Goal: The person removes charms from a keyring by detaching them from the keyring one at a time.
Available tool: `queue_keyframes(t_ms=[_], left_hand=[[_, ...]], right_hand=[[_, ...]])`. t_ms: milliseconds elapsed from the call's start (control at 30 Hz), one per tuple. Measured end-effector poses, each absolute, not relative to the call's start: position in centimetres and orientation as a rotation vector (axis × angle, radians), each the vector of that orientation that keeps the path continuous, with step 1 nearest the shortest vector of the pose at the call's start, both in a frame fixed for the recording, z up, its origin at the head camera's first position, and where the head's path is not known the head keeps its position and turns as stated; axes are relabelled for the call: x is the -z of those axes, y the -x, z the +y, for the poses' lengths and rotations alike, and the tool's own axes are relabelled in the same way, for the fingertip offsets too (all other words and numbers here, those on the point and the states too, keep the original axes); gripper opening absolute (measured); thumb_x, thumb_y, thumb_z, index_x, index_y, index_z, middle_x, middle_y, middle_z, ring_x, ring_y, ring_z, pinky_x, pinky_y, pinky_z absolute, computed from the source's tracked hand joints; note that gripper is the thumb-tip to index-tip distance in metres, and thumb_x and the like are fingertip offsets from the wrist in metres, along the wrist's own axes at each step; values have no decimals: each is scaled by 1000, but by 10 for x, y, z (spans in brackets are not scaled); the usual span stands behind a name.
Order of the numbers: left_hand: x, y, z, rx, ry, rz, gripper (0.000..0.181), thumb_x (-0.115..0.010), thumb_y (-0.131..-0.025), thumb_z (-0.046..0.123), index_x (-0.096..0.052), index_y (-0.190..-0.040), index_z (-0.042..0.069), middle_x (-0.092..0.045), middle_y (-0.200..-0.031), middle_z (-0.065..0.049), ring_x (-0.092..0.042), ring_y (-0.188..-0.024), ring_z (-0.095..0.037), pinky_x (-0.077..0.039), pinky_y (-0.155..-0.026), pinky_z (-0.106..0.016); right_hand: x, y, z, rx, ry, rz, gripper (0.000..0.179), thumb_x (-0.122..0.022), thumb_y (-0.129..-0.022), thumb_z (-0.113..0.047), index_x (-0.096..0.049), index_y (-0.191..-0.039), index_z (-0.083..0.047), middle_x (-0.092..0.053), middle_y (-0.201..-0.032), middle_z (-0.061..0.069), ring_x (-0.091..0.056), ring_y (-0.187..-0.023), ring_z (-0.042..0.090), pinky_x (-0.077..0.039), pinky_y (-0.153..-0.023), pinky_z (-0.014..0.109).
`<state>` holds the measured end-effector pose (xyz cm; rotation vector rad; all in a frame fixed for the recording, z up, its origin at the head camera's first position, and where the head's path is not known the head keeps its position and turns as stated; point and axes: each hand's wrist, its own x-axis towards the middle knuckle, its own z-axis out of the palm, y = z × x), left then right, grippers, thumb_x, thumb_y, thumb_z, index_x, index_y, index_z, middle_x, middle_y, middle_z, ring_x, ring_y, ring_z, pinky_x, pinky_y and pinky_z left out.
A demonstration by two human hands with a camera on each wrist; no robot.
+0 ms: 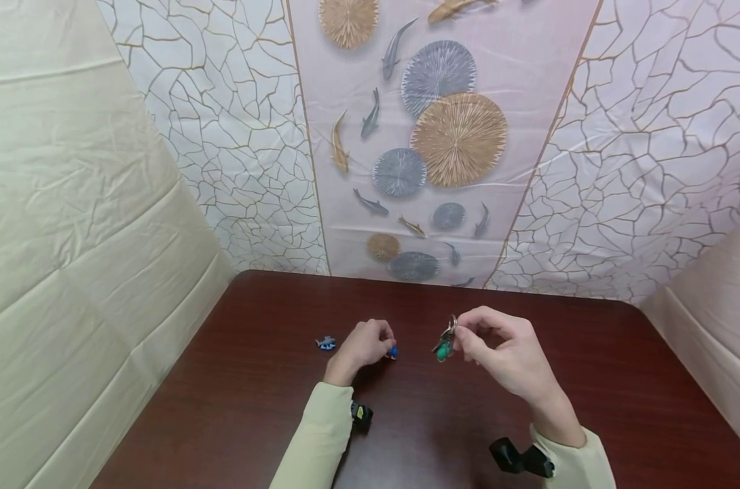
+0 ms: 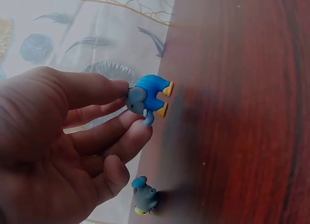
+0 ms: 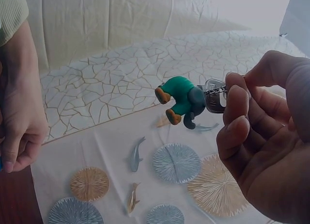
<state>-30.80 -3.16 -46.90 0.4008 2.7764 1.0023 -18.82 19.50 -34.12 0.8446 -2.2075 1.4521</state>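
My left hand [image 1: 366, 343] is low over the table, pinching a small elephant figurine [image 2: 154, 92] with a grey head, blue body and orange feet between thumb and fingers. Raised to the right, my right hand [image 1: 509, 352] holds an elephant keychain [image 3: 183, 99] by its metal ring and chain. That elephant has a green body, orange feet and a dark grey head, and it dangles from the fingertips. Left of my left hand, a small grey-and-blue figurine [image 1: 325, 343] rests on the table. A little grey figure with a blue cap [image 2: 144, 195] shows below the fingers in the left wrist view.
The dark reddish-brown table [image 1: 272, 407] spans the front. Behind it hangs a patterned cloth [image 1: 407, 122] with fish and round motifs. Cream fabric [image 1: 58, 238] borders the left side, and more fabric [image 1: 712, 305] hangs at the right.
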Motion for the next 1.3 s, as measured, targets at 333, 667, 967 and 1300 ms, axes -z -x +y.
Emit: queue_keyframes(t_ms=[333, 667, 967, 1300], left_hand=[[470, 309, -35, -1049, -404, 2803, 6, -62, -96, 24, -65, -95, 18, -63, -82, 4, -56, -68, -13, -46, -64, -29], [452, 305, -43, -1132, -481, 2864, 14, -57, -99, 27, -66, -101, 17, -67, -88, 1, -56, -68, -12, -47, -65, -29], [429, 296, -44, -1131, -568, 2916, 16, -57, -99, 28, -67, -103, 17, -68, -87, 3, -55, -68, -12, -46, -65, -28], [391, 272, -43, -1051, -709, 3064, 17, -58, -98, 29, -69, -100, 16, -67, -85, 4, -56, -72, -10, -47, -68, -27]], right_hand=[[342, 188, 195, -1445, -852, -2191, 23, -63, -85, 12, -66, -90, -10, -62, -67, -10, -55, -54, 6, -44, -47, 22], [342, 188, 195, -1451, -837, -2201, 23, -63, -85, 11, -66, -89, -11, -61, -64, -1, -55, -52, 9, -44, -46, 22], [342, 188, 195, -1440, -828, -2217, 21, -64, -86, 10, -66, -89, -11, -60, -64, -4, -54, -53, 8, -43, -46, 22], [342, 189, 195, -1448, -836, -2215, 21, -64, -86, 10, -67, -89, -10, -60, -63, -3, -54, -52, 7, -44, -46, 22]])
